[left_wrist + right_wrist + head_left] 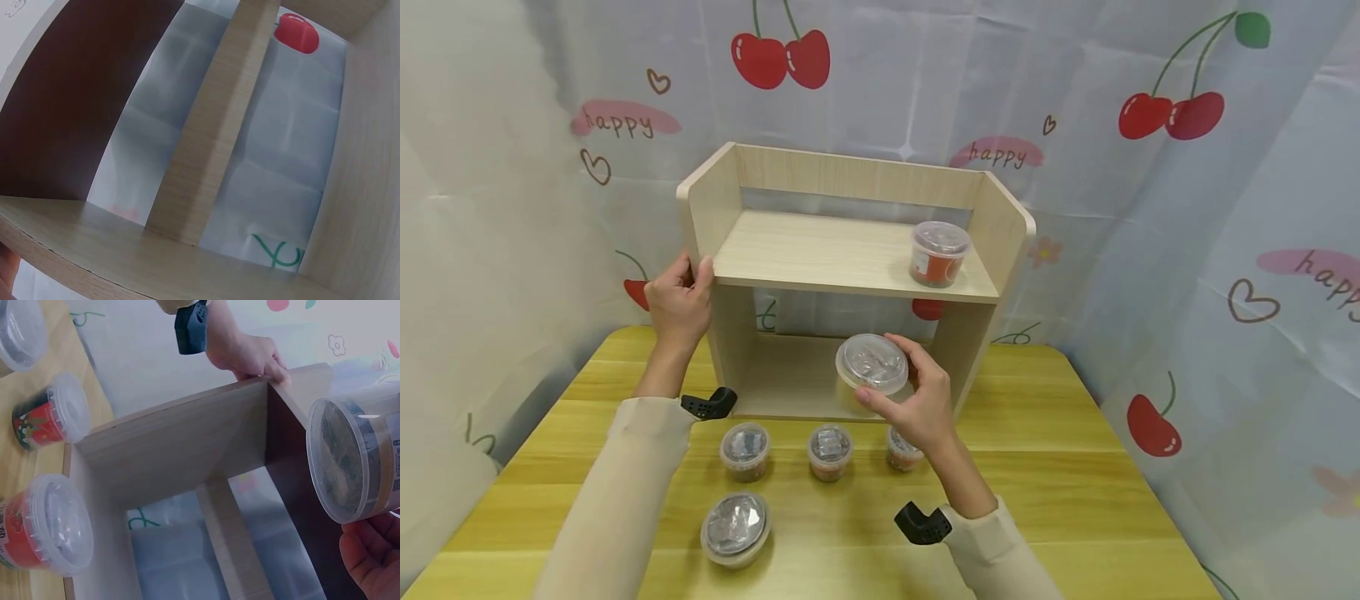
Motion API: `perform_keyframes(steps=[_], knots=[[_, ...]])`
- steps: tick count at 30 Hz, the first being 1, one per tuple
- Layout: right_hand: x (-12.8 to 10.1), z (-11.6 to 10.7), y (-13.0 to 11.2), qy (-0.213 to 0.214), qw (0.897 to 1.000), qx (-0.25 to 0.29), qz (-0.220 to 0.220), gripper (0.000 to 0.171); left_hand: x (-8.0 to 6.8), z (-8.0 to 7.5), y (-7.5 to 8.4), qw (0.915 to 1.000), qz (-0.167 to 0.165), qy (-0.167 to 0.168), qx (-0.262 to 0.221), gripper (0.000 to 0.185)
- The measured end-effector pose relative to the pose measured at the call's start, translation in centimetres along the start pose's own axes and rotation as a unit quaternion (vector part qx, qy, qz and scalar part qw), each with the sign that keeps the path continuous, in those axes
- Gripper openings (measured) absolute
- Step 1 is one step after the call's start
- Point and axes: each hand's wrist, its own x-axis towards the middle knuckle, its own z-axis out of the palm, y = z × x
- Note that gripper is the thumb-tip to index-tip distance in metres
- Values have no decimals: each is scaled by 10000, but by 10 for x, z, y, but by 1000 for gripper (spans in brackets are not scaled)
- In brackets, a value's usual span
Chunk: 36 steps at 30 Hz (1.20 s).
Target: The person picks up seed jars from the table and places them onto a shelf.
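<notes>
My left hand [679, 304] grips the left side panel of a small two-tier wooden shelf [812, 246], at the height of its upper board. In the left wrist view, only a bit of that hand's fingers [7, 270] shows, at the lower left edge. A round plastic tub [872, 364] with a clear lid is held by my right hand [925, 404], thumb at the near side and fingers behind. It is raised in front of the shelf's lower opening, lid tilted toward me. The right wrist view shows the same tub [340, 459] at the right.
A tub with a red label [938, 257] stands at the right end of the upper board. Before the shelf, small lidded tubs [830, 452] stand in a row on the wooden table [1045, 500], with a wider tub [736, 529] nearer me. A patterned curtain [880, 67] hangs behind.
</notes>
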Motion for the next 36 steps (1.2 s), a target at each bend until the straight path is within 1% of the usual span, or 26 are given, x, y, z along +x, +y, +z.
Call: perform_keyframes(steps=[4,8,13,18,20,24,28,30,32,35,36], knots=[[5,3,5,2,9999,69,152,90,0,-1,0,10000,-32,16,30,32],[13,6,3,35,9998,58,165,85,1,-2,0,10000,-96,-11,11,32],[25,10,-3,126,9998,-84,110,87,1,-2,0,9999,-131,21,-4,31],[36,7,-4,239,9991,-362,7,85,0,-1,-1,9998,-193,-38,-70,31],[41,5,-4,216,9986,-474,-17,86,-1,0,-2,9998,-187,-20,-99,31],[53,2,-7,197,9980,-591,54,95,-1,0,-2,9998,-143,72,-113,31],[63,-3,-9,240,9979,-573,189,98,0,0,-1,9998,-16,108,-180,30],[66,-5,-10,254,9978,-552,248,91,0,1,0,9997,49,120,-191,30],[69,-6,-10,247,9979,-519,302,79,-1,1,1,9997,70,136,-174,30],[73,-5,-12,246,9973,-564,411,68,-2,1,0,9998,63,150,-140,30],[75,-5,-13,241,9969,-590,465,67,-2,1,0,9998,56,153,-131,30]])
